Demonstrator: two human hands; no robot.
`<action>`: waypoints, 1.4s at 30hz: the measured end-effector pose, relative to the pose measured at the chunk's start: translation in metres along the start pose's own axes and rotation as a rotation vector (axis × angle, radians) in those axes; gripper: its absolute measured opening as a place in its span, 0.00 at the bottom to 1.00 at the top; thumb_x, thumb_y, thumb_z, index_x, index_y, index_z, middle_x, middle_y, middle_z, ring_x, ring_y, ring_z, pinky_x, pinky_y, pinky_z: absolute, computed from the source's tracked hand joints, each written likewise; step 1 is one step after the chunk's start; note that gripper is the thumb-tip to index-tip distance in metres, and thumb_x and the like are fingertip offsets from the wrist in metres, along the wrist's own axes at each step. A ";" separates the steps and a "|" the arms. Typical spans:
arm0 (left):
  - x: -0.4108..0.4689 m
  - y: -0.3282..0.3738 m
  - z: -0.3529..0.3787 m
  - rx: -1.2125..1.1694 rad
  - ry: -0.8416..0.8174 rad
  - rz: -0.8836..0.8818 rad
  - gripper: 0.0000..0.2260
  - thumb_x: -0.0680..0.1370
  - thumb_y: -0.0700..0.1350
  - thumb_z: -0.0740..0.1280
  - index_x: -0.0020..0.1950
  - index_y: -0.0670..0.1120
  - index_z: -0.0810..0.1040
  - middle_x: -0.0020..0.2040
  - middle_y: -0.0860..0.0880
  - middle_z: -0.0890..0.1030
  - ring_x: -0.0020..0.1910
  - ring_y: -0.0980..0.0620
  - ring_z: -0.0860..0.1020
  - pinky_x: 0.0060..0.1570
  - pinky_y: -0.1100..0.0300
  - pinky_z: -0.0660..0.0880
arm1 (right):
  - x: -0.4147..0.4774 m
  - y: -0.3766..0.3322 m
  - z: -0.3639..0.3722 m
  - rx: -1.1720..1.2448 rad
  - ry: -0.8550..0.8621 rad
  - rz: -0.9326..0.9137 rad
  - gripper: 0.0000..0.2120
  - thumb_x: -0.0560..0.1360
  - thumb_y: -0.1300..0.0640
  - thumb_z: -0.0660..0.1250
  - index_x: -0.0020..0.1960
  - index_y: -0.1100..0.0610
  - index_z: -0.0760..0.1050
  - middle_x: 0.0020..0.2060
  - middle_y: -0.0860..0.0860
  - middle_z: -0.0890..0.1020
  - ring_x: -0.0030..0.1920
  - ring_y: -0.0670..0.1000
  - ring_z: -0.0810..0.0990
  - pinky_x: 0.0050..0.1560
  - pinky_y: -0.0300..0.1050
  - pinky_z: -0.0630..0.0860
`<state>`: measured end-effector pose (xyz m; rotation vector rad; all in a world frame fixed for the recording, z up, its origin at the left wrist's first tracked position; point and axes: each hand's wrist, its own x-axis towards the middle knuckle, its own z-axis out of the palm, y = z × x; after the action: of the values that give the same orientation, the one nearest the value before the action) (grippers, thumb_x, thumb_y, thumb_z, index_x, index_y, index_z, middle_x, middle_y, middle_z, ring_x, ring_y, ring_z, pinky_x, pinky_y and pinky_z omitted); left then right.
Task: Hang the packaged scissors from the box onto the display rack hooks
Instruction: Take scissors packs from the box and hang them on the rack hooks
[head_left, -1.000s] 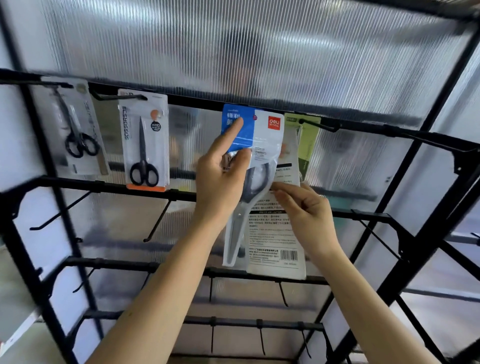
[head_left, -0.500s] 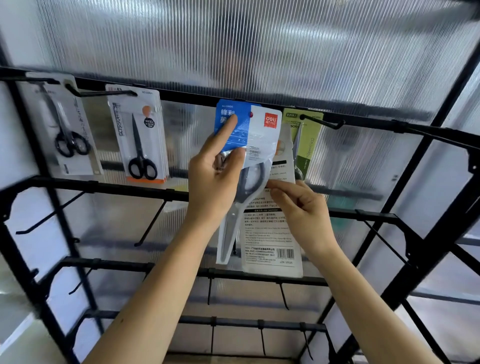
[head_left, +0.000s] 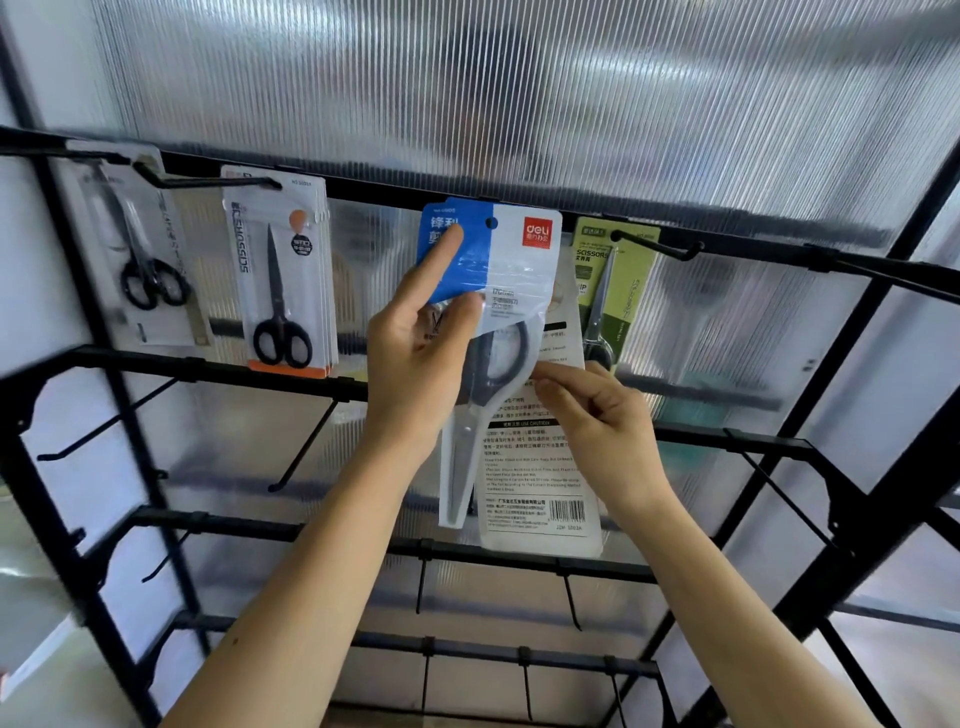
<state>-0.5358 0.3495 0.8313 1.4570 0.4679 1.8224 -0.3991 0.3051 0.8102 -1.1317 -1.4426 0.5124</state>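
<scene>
Two hands (head_left: 415, 358) (head_left: 597, 431) on blue-white scissors pack (head_left: 498, 270)

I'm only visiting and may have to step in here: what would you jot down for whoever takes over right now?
Left hand: holds the blue-and-white scissors pack by its upper part, index finger stretched up its front.
Right hand: fingers pinch the white pack behind at its edge.
Both packs are raised to the top rail; whether the hole is on a hook cannot be seen.
Done: three kinds hang on the top row, clear pack, orange-trimmed packs, green pack.
Left: seat these packs, then fill the bare hooks on the lower rails. The box is out of view.
</scene>
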 end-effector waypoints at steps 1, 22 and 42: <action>0.001 -0.001 -0.001 -0.007 0.008 -0.014 0.21 0.76 0.34 0.63 0.63 0.56 0.70 0.50 0.62 0.80 0.47 0.60 0.76 0.50 0.64 0.73 | 0.001 0.000 0.000 0.004 0.000 0.001 0.13 0.75 0.63 0.65 0.46 0.44 0.79 0.41 0.45 0.79 0.51 0.51 0.78 0.56 0.52 0.77; 0.087 -0.081 0.003 0.590 -0.010 -0.124 0.21 0.77 0.40 0.64 0.69 0.51 0.68 0.69 0.47 0.68 0.65 0.47 0.68 0.62 0.56 0.69 | 0.028 0.029 -0.009 -0.227 -0.001 0.213 0.14 0.76 0.61 0.63 0.62 0.55 0.76 0.50 0.46 0.74 0.45 0.40 0.77 0.56 0.37 0.73; -0.003 -0.038 -0.008 -0.392 -0.471 -0.414 0.50 0.62 0.60 0.76 0.72 0.38 0.55 0.55 0.44 0.76 0.52 0.52 0.78 0.47 0.60 0.76 | 0.005 0.025 0.001 -0.709 -0.021 -0.774 0.09 0.72 0.67 0.57 0.45 0.54 0.66 0.66 0.57 0.72 0.49 0.58 0.75 0.51 0.45 0.73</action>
<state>-0.5308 0.3730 0.8012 1.3345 0.1443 1.1206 -0.3907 0.3206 0.7923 -0.9684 -1.9942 -0.5745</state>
